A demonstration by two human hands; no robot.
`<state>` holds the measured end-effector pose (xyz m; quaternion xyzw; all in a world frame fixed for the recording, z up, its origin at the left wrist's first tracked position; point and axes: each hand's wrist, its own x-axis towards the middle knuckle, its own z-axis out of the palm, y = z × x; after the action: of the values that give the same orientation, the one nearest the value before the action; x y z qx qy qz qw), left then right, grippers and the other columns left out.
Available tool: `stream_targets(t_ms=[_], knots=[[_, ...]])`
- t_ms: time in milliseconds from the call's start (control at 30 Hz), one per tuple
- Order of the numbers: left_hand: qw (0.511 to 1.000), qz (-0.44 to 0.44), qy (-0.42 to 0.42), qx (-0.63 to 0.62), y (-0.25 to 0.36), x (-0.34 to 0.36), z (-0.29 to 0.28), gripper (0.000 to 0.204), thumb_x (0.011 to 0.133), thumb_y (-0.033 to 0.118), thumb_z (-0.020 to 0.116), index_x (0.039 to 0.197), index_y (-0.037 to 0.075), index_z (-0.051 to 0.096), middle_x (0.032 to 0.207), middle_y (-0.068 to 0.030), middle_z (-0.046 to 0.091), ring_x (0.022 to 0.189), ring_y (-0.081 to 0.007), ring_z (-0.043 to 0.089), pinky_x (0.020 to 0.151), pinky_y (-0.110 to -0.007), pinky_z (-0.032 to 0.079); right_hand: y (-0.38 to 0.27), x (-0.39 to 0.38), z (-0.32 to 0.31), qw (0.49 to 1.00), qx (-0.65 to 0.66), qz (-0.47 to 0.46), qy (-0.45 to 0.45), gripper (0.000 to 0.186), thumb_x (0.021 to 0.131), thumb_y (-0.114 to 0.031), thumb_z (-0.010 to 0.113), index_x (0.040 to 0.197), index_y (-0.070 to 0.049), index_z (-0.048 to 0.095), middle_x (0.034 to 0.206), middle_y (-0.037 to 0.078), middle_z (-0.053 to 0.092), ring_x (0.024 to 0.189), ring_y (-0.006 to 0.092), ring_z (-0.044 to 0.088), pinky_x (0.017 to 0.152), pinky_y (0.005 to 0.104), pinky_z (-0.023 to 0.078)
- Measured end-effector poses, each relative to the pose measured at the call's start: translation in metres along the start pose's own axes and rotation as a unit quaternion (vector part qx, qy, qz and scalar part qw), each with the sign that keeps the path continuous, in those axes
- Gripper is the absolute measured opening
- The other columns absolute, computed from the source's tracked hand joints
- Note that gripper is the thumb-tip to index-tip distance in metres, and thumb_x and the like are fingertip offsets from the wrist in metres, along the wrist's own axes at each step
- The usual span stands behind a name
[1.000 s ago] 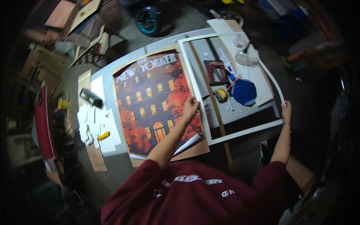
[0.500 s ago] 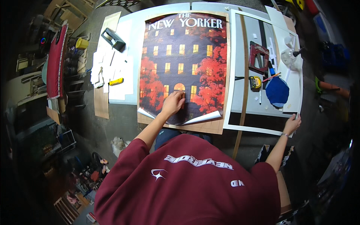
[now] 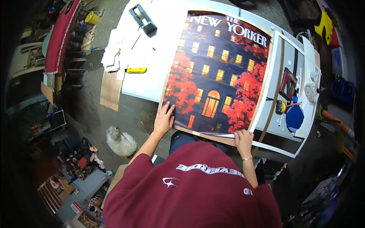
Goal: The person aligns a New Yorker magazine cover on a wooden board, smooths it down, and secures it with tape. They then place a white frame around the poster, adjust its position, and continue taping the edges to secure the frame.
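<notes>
One white frame is now released, freeing the right hand to grip the poster's curl. Left hand lies spread near its other corner.

From my remote seat I take this for a workshop. On the tabletop, beyond the right hand and to its right, I see a tape measure, a dark red tool and a white frame with a wooden strip running across it. Beyond the left hand lie a yellow cutter and a tape dispenser. Farther out past that hand, I see wood scraps and a bare grey floor.
</notes>
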<state>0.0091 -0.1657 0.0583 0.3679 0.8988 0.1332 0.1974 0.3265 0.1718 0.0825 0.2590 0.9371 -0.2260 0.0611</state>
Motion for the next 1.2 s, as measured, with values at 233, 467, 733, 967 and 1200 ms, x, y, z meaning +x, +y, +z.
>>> stream_targets(t_ms=[233, 467, 733, 967, 1200], knots=[[0.993, 0.056, 0.049, -0.096, -0.031, 0.011, -0.014, 0.043, 0.092, 0.021, 0.073, 0.133, 0.009, 0.067, 0.142, -0.0149, 0.06, 0.128, -0.0339, 0.058, 0.104, -0.046, 0.046, -0.055, 0.054, -0.011, 0.998, -0.005, 0.064, 0.004, 0.017, 0.1, -0.023, 0.067, 0.1, -0.006, 0.071, 0.1, 0.013, 0.064, 0.103, 0.0337, 0.062, 0.094, 0.0475, 0.044], [0.958, 0.097, 0.159, -0.218, -0.055, 0.123, -0.038, 0.021, 0.094, 0.014, 0.07, 0.113, 0.007, 0.072, 0.126, -0.0103, 0.067, 0.119, -0.0312, 0.062, 0.102, -0.044, 0.048, -0.243, 0.352, 0.017, 0.9, 0.433, 0.023, -0.047, 0.029, 0.11, -0.028, 0.06, 0.119, -0.001, 0.066, 0.093, 0.0, 0.062, 0.08, 0.0093, 0.054, 0.074, 0.0262, 0.049], [0.936, 0.206, 0.177, -0.225, -0.051, 0.2, -0.006, 0.022, 0.085, 0.01, 0.071, 0.107, 0.007, 0.073, 0.125, -0.0078, 0.067, 0.12, -0.0296, 0.062, 0.104, -0.043, 0.048, -0.388, 0.593, 0.039, 0.875, 0.475, 0.036, -0.088, 0.051, 0.111, -0.04, 0.056, 0.147, -0.005, 0.052, 0.141, 0.02, 0.059, 0.111, 0.0281, 0.072, 0.093, 0.038, 0.057], [0.934, 0.196, 0.167, -0.246, -0.055, 0.198, -0.006, 0.022, 0.084, 0.009, 0.071, 0.106, 0.005, 0.073, 0.124, -0.0084, 0.068, 0.12, -0.0295, 0.063, 0.104, -0.042, 0.048, -0.397, 0.626, 0.052, 0.871, 0.463, 0.086, -0.142, 0.031, 0.104, -0.032, 0.068, 0.126, -0.009, 0.07, 0.117, 0.011, 0.071, 0.096, 0.0245, 0.072, 0.08, 0.0342, 0.058], [0.937, 0.196, 0.158, -0.24, -0.06, 0.199, -0.008, 0.024, 0.082, 0.01, 0.072, 0.106, 0.005, 0.073, 0.124, -0.0102, 0.068, 0.12, -0.0306, 0.062, 0.105, -0.044, 0.048, -0.385, 0.622, 0.081, 0.856, 0.516, 0.026, -0.022, 0.022, 0.096, -0.027, 0.077, 0.108, -0.008, 0.077, 0.119, 0.012, 0.07, 0.102, 0.0291, 0.07, 0.086, 0.0436, 0.055]])
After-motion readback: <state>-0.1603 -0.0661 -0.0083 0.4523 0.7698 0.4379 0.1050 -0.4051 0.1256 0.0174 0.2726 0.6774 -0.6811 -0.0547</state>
